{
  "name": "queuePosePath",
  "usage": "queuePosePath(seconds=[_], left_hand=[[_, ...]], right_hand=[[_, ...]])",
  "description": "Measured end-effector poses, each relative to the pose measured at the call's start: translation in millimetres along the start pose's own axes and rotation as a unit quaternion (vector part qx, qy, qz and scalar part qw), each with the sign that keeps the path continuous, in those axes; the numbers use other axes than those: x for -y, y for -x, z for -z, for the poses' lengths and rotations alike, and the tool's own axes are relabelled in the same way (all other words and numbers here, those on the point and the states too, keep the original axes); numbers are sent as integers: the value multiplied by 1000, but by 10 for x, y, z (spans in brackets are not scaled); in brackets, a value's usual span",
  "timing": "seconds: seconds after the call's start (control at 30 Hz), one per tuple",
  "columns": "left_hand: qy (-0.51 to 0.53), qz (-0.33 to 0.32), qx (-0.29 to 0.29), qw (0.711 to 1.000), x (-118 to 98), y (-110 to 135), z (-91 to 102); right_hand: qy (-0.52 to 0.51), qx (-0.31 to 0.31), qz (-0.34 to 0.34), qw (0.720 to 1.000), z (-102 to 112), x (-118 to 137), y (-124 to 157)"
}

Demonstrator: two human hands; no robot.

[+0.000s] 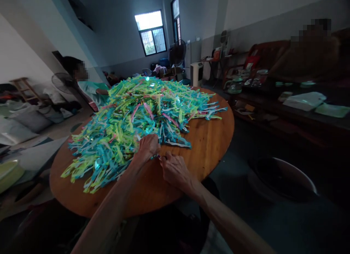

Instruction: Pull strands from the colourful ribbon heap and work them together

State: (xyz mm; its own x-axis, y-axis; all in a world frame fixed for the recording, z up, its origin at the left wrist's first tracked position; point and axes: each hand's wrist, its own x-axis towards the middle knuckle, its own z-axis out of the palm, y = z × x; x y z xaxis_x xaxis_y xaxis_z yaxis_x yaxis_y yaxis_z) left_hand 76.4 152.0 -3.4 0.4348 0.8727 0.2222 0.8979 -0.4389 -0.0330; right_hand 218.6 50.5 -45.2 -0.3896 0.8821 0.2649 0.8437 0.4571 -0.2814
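A big heap of thin plastic strips (117,126), mostly blue and yellow-green with some pink and white, covers much of the round wooden table (207,144). At the heap's near edge, my left hand (149,146) is closed with its fingers curled down. My right hand (175,168) is closed as well, just to the right and slightly nearer to me, over bare wood. A short bluish-white plastic strip (155,156) shows in the small gap between both hands, pinched by them. Most of it is hidden by the fingers.
A person in a light top (91,92) sits at the table's far left. Another person (308,57) is at the dark right side, behind a low table with a glass jug (235,85). A basin (284,177) stands on the floor at right, a yellow-green tub (11,175) at left.
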Motion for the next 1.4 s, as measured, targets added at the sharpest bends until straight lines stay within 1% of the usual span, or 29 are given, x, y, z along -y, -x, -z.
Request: queuePosePath(seconds=[0.13, 0.23, 0.3, 0.4, 0.5, 0.57, 0.63, 0.73, 0.8, 0.87, 1.0, 1.07, 1.13, 1.2, 1.23, 1.3, 1.4], left_hand=[[12, 28, 0, 1000, 16, -13, 29], [49, 32, -7, 998, 8, -7, 114], [77, 28, -9, 997, 8, 60, 185], [143, -6, 4, 990, 17, 296, 266], [191, -63, 30, 979, 28, 644, 282], [176, -83, 57, 979, 22, 878, 278], [143, -94, 75, 982, 2, 1071, 290], [96, -119, 66, 986, -42, 1238, 346], [76, -141, 58, 985, -70, 1272, 385], [61, -152, 66, 984, -97, 1262, 400], [13, -146, 113, 983, -169, 1197, 354], [-22, -146, 119, 982, -214, 1169, 326], [-50, -140, 116, 982, -252, 1155, 309], [-53, -123, 106, 985, -276, 1155, 299], [-46, -114, 97, 988, -282, 1161, 292], [-18, -102, 68, 992, -286, 1183, 274], [33, -102, 20, 994, -287, 1236, 236]], right_hand=[[-2, 8, 2, 1000, 14, -2, 3], [-12, 3, 1, 1000, 8, 6, 16], [-13, 4, -2, 1000, 14, 9, 40], [-5, 13, -11, 1000, 62, 0, 123], [11, 26, -32, 999, 138, -24, 254], [25, 34, -56, 998, 182, -35, 341], [34, 25, -84, 996, 209, -35, 406], [40, -14, -96, 994, 211, -22, 431], [38, -27, -85, 995, 189, -19, 397], [36, -19, -68, 997, 157, -30, 342], [26, 1, -20, 999, 103, -96, 252], [-23, -8, -8, 1000, 103, -142, 242], [-111, -33, 6, 993, 125, -190, 255], [-211, -60, 22, 975, 165, -237, 284], [-257, -64, 24, 964, 187, -258, 301], [-344, -36, 16, 938, 225, -292, 335], [-464, 27, -8, 885, 244, -322, 372]])
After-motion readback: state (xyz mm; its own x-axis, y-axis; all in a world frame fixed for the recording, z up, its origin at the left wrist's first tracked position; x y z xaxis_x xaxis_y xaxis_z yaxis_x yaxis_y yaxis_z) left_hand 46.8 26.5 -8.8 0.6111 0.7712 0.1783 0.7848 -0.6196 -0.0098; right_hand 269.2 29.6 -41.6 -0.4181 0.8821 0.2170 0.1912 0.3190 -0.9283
